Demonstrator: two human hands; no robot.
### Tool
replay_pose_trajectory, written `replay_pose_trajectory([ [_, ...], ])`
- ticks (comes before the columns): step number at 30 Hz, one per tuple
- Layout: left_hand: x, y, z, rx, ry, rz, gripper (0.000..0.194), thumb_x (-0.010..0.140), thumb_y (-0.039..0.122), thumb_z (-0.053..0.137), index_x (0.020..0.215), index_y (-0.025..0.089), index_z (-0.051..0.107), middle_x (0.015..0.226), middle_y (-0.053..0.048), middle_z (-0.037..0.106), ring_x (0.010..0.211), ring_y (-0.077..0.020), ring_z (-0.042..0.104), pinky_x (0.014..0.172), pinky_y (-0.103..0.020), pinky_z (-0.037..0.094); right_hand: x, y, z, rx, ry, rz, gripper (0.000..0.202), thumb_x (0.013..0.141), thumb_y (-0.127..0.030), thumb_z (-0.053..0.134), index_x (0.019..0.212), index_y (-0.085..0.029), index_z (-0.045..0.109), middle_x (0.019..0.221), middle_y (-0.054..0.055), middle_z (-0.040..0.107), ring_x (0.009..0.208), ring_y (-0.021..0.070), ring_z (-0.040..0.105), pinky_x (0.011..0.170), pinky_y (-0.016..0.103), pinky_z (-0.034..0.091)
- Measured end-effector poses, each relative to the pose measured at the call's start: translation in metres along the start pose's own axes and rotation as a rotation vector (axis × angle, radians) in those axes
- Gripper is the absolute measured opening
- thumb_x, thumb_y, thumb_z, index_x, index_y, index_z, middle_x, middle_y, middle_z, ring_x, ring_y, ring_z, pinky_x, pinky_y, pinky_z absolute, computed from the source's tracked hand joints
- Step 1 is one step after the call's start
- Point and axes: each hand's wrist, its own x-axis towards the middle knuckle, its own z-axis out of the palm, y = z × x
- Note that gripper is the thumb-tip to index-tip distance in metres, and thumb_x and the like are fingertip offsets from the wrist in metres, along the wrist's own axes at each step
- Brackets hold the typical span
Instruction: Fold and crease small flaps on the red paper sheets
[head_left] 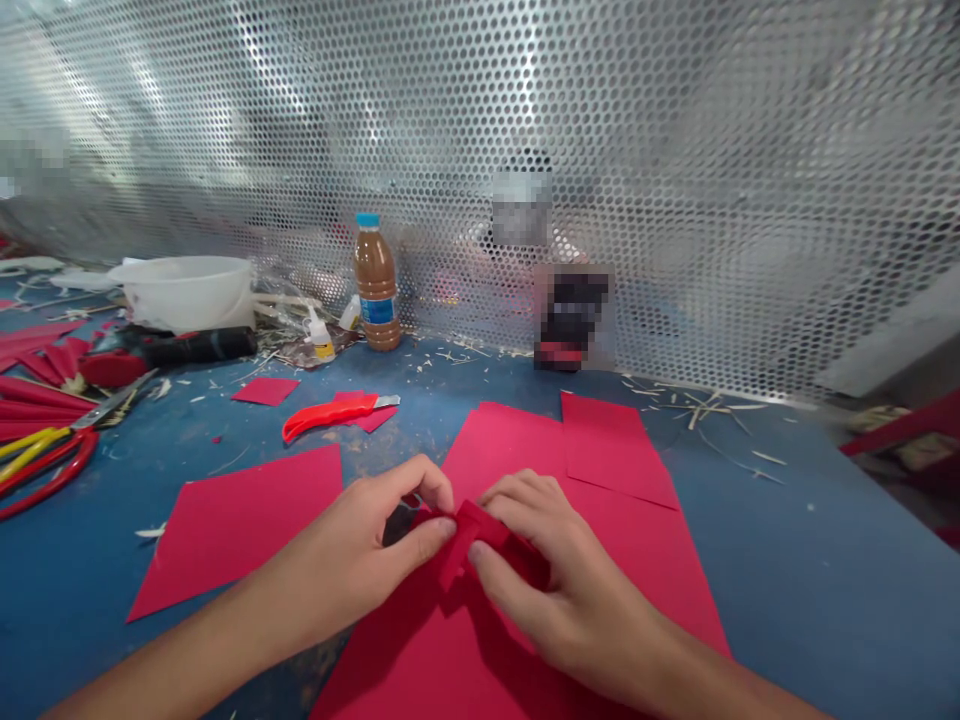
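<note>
Both hands meet over a large red sheet [622,540] lying on the blue table. Between them is a small folded red piece [466,540] with a strip crossing it. My left hand [397,545] pinches its left end between thumb and fingers. My right hand [536,570] wraps round its right part, thumb in front and fingers behind. A smaller red sheet [619,448] lies on the large sheet's far right part. Another red sheet [240,530] lies to the left, partly under my left forearm. Behind my left hand is a red utility knife [330,415] with its blade out.
A brown bottle [376,285], a glue bottle [320,338] and a white tub [191,292] stand at the back left. Scissors [79,440] and folded red strips [37,400] lie far left. A dark phone-like object [574,315] leans against the perforated metal wall [450,120].
</note>
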Motion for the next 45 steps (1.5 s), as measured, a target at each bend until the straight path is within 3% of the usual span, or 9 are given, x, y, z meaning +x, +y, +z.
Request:
replay_pose_trajectory([
  [2, 0.0, -0.003, 0.003, -0.032, 0.01, 0.016, 0.003, 0.101, 0.029, 0.057, 0.102, 0.027, 0.058, 0.099, 0.003, 0.062, 0.096, -0.0187, 0.06, 0.087, -0.033, 0.045, -0.001, -0.001, -0.001, -0.004, 0.001, -0.001, 0.021, 0.097, -0.019, 0.055, 0.077, -0.022, 0.049, 0.083, 0.0, 0.057, 0.083, 0.0199, 0.052, 0.082, 0.039, 0.04],
  [9, -0.001, -0.005, 0.005, 0.012, 0.05, 0.024, 0.024, 0.101, 0.034, 0.058, 0.124, 0.031, 0.057, 0.117, -0.001, 0.065, 0.112, -0.0224, 0.06, 0.097, -0.036, 0.046, 0.0, 0.002, 0.001, 0.017, 0.064, 0.049, 0.025, 0.098, -0.028, 0.059, 0.077, -0.024, 0.047, 0.076, -0.002, 0.056, 0.076, 0.0198, 0.05, 0.074, 0.036, 0.037],
  [15, 0.0, 0.001, 0.004, 0.04, 0.029, -0.003, 0.017, 0.102, 0.041, 0.057, 0.108, 0.027, 0.063, 0.099, 0.001, 0.067, 0.094, -0.0209, 0.06, 0.084, -0.033, 0.047, 0.0, 0.008, 0.005, 0.003, 0.059, 0.067, 0.03, 0.101, -0.024, 0.055, 0.072, -0.023, 0.046, 0.071, -0.002, 0.054, 0.075, 0.0194, 0.048, 0.072, 0.035, 0.035],
  [20, -0.001, 0.002, 0.003, 0.061, -0.003, -0.016, 0.017, 0.098, 0.04, 0.063, 0.108, 0.027, 0.066, 0.102, 0.001, 0.069, 0.092, -0.0203, 0.06, 0.079, -0.031, 0.044, -0.001, 0.005, 0.003, 0.009, 0.073, 0.082, 0.023, 0.099, -0.02, 0.052, 0.077, -0.023, 0.055, 0.075, -0.001, 0.059, 0.079, 0.0209, 0.052, 0.074, 0.036, 0.037],
  [23, -0.001, 0.001, 0.004, 0.056, 0.009, -0.038, 0.018, 0.097, 0.039, 0.063, 0.09, 0.023, 0.063, 0.086, 0.003, 0.063, 0.082, -0.0179, 0.056, 0.074, -0.029, 0.041, -0.002, 0.002, 0.002, 0.028, 0.072, 0.075, 0.017, 0.098, -0.021, 0.055, 0.081, -0.024, 0.059, 0.078, -0.001, 0.062, 0.08, 0.0208, 0.054, 0.074, 0.036, 0.04],
  [27, 0.002, 0.002, 0.005, 0.044, 0.001, -0.075, 0.024, 0.096, 0.041, 0.064, 0.083, 0.022, 0.059, 0.077, 0.005, 0.057, 0.072, -0.0158, 0.048, 0.065, -0.028, 0.036, -0.002, 0.003, 0.002, 0.024, 0.073, 0.045, 0.02, 0.1, -0.023, 0.056, 0.08, -0.024, 0.059, 0.076, -0.001, 0.062, 0.078, 0.0198, 0.053, 0.075, 0.036, 0.04],
  [37, 0.001, -0.004, 0.005, -0.055, 0.026, -0.078, 0.026, 0.103, 0.046, 0.056, 0.101, 0.024, 0.07, 0.093, 0.0, 0.07, 0.089, -0.02, 0.061, 0.075, -0.03, 0.044, -0.002, 0.007, 0.005, 0.041, 0.124, 0.089, 0.015, 0.099, -0.025, 0.059, 0.084, -0.024, 0.061, 0.08, 0.0, 0.063, 0.081, 0.0208, 0.056, 0.074, 0.035, 0.042],
  [42, 0.0, 0.0, 0.01, 0.041, 0.049, -0.019, 0.019, 0.104, 0.038, 0.056, 0.099, 0.025, 0.07, 0.091, 0.001, 0.07, 0.087, -0.0188, 0.063, 0.077, -0.03, 0.047, -0.001, 0.008, 0.005, 0.021, 0.11, 0.091, 0.015, 0.098, -0.024, 0.059, 0.083, -0.024, 0.061, 0.079, 0.0, 0.063, 0.079, 0.0205, 0.055, 0.073, 0.036, 0.041],
  [45, 0.003, 0.0, -0.006, 0.203, -0.003, 0.109, 0.018, 0.104, 0.035, 0.057, 0.1, 0.026, 0.072, 0.097, 0.0, 0.073, 0.092, -0.0192, 0.066, 0.083, -0.031, 0.049, -0.001, 0.008, 0.004, 0.005, 0.105, 0.083, 0.017, 0.098, -0.023, 0.058, 0.082, -0.024, 0.061, 0.078, 0.0, 0.064, 0.078, 0.0201, 0.056, 0.072, 0.035, 0.041],
])
